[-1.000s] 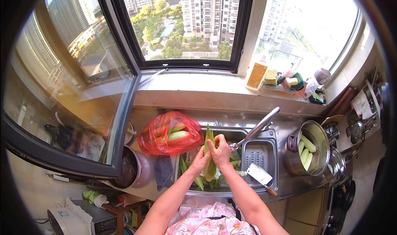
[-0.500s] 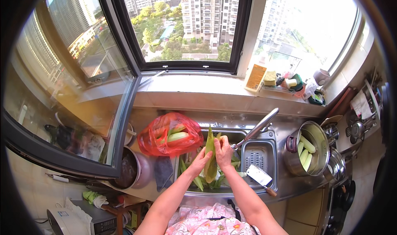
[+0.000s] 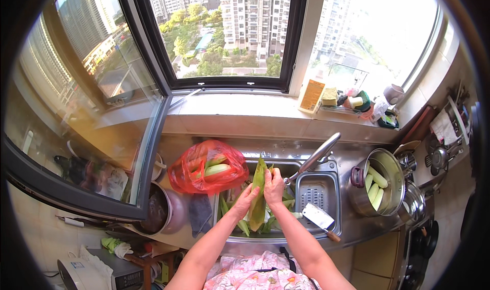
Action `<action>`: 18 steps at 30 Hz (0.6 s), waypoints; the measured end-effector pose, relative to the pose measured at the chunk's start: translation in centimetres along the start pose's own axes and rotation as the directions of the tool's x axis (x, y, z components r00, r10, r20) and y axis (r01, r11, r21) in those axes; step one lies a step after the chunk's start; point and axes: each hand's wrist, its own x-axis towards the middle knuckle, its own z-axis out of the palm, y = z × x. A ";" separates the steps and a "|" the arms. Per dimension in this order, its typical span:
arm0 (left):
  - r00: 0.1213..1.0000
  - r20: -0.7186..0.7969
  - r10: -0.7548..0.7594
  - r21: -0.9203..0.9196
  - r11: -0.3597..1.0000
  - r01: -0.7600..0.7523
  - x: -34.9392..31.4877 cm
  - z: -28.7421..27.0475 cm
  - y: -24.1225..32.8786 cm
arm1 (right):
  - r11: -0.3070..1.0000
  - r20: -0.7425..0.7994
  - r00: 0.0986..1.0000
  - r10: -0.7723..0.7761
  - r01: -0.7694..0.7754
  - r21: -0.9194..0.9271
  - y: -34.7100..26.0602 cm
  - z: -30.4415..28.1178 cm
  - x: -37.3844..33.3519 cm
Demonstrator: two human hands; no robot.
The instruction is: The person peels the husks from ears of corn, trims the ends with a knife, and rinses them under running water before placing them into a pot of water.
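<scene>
Corn ear (image 3: 258, 198) held upright over sink (image 3: 286, 166), frame centre.
Left hand (image 3: 245, 200) cups the husk; right hand (image 3: 274, 187) pinches leaves near the tip. Light, stiff cob, loose slippery husk: best held mid-cob.

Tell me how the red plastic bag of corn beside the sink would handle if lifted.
The red plastic bag looks thin and crumpled, so it would likely sag and go floppy. Several ears show through it, so it is probably fairly heavy for its size. Its mouth seems loose; ears might slide or roll out.
</scene>
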 end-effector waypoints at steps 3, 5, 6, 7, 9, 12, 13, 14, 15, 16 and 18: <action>0.989 -0.094 0.111 -0.028 0.993 -0.114 -0.2 1.1 0.5 | 0.997 0.008 0.998 0.067 -0.067 0.034 0.6 0.5 -0.1; 0.975 -0.146 0.168 0.064 0.985 -0.160 0.5 0.9 0.0 | 0.997 0.006 0.998 0.058 -0.058 0.050 0.2 0.8 -0.2; 0.965 -0.172 0.199 0.111 0.977 -0.182 0.7 0.8 -0.1 | 0.997 0.006 0.999 0.052 -0.052 0.058 -0.4 0.8 -0.2; 0.958 -0.167 0.235 0.139 0.967 -0.214 0.8 0.6 -0.2 | 1.000 0.012 1.000 0.016 -0.016 0.015 -1.0 0.6 -0.1; 0.941 -0.154 0.300 0.190 0.944 -0.270 0.5 1.1 0.4 | 0.996 0.030 0.998 -0.050 0.052 -0.075 -3.1 -0.1 0.5; 0.974 -0.115 0.197 0.204 0.964 -0.171 0.3 1.0 1.3 | 0.984 0.122 0.993 -0.002 0.023 -0.175 -3.6 -0.7 1.3; 0.975 -0.109 0.192 0.163 0.971 -0.173 0.2 1.3 1.3 | 0.984 0.124 0.992 0.010 0.012 -0.178 -3.2 -0.5 1.5; 0.976 -0.104 0.190 0.122 0.977 -0.177 0.1 1.5 1.3 | 0.994 0.094 0.996 0.002 0.009 -0.111 -2.6 0.0 1.5; 0.977 -0.099 0.188 0.082 0.980 -0.180 0.0 1.8 1.2 | 0.997 0.094 0.995 0.016 -0.009 -0.081 -2.1 0.2 1.3; 0.966 -0.094 0.242 0.123 0.965 -0.230 0.3 1.2 -0.1 | 0.998 0.095 0.995 0.031 -0.026 -0.052 -1.7 0.3 1.1; 0.939 -0.149 0.309 0.131 0.948 -0.291 0.4 2.6 0.1 | 0.997 0.067 0.997 0.037 -0.042 0.069 -0.4 1.0 0.7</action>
